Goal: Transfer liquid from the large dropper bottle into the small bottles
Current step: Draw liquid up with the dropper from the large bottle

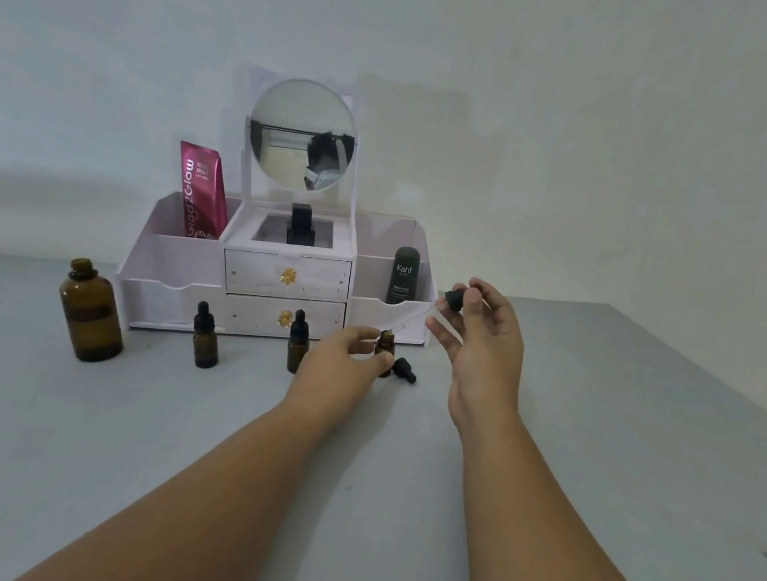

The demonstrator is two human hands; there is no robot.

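Note:
The large amber bottle (pixel 91 312) stands uncapped at the left of the table. My left hand (pixel 341 357) grips a small open amber bottle (pixel 385 343) that stands on the table. My right hand (pixel 481 333) pinches the black bulb of the large dropper (pixel 454 300), whose glass tube slants down-left with its tip at the small bottle's mouth. Two more small amber bottles (pixel 205 342) (pixel 297 347) stand capped with black droppers. A small black dropper cap (pixel 405 370) lies on the table just right of the held bottle.
A white cosmetic organizer (pixel 175 268) with a round mirror (pixel 302 135) and two drawers stands behind the bottles. It holds a pink sachet (pixel 202 190), a black bottle (pixel 302 225) and a dark Kahf tube (pixel 403 276). The grey table (pixel 591 454) meets a wall behind.

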